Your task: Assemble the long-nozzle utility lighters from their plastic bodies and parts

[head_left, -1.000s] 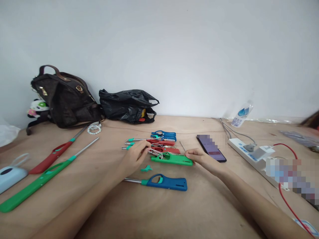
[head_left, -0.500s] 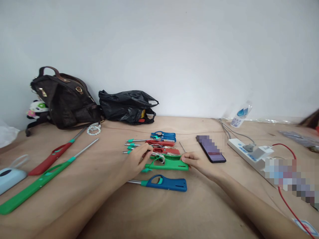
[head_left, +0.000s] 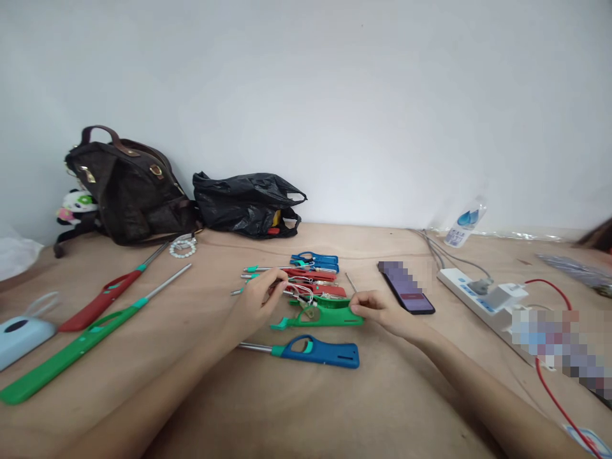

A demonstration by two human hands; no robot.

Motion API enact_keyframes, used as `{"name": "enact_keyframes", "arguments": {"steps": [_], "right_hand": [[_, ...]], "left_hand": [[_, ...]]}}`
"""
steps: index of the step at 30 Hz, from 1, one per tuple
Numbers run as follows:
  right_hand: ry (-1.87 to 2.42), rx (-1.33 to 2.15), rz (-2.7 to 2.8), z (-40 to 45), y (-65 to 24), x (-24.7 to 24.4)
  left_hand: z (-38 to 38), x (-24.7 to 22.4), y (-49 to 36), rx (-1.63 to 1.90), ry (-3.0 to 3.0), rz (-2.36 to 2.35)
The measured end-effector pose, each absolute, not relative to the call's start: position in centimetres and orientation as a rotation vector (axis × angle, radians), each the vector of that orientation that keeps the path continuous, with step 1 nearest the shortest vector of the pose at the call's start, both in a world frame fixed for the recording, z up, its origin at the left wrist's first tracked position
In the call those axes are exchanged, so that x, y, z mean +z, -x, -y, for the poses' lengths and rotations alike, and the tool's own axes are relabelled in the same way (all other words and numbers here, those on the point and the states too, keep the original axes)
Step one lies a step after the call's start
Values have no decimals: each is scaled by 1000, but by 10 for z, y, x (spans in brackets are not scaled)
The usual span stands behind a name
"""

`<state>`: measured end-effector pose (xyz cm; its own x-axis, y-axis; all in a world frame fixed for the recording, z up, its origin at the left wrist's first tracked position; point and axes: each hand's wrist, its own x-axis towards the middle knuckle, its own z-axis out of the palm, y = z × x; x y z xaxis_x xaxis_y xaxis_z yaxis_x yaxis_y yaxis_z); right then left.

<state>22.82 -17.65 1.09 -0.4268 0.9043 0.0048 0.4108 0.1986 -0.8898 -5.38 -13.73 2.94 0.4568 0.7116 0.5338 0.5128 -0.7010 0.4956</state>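
Note:
My right hand (head_left: 375, 308) pinches the right end of a green lighter casing (head_left: 337, 315) lying on the table. The fingers of my left hand (head_left: 262, 295) are closed on thin white wires (head_left: 301, 291) above the casing's left part. A teal piece (head_left: 280, 323) sits at the casing's left end. Nearer to me lies a blue long-necked lighter (head_left: 325, 352) with its metal tube to the left. Behind my hands, red lighter halves (head_left: 319, 275) and blue lighter halves (head_left: 318, 259) are laid in rows, partly hidden by my left hand.
A thin rod-like tool (head_left: 350, 282) and a phone (head_left: 406, 290) lie to the right, beside a power strip (head_left: 471, 299). Left are a red lighter (head_left: 98, 301), a green lighter (head_left: 76, 352) and a light-blue device (head_left: 26, 341). A backpack (head_left: 134, 197) and black plastic bag (head_left: 239, 204) stand behind.
My left hand has moved slightly left and up, and the white wires stretch further from the casing. My right hand keeps its hold on the casing. The camera view has shifted slightly.

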Motion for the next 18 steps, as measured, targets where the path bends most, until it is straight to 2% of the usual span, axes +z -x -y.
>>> {"name": "enact_keyframes", "arguments": {"steps": [6, 9, 18], "right_hand": [[1188, 303, 2498, 183, -219, 5], [1198, 32, 2661, 187, -214, 0], [1158, 178, 2577, 187, -212, -1]], "left_hand": [[133, 25, 56, 1129, -2423, -1089], [134, 25, 55, 1119, -2434, -1087], [138, 27, 52, 1093, -2424, -1076]]}}
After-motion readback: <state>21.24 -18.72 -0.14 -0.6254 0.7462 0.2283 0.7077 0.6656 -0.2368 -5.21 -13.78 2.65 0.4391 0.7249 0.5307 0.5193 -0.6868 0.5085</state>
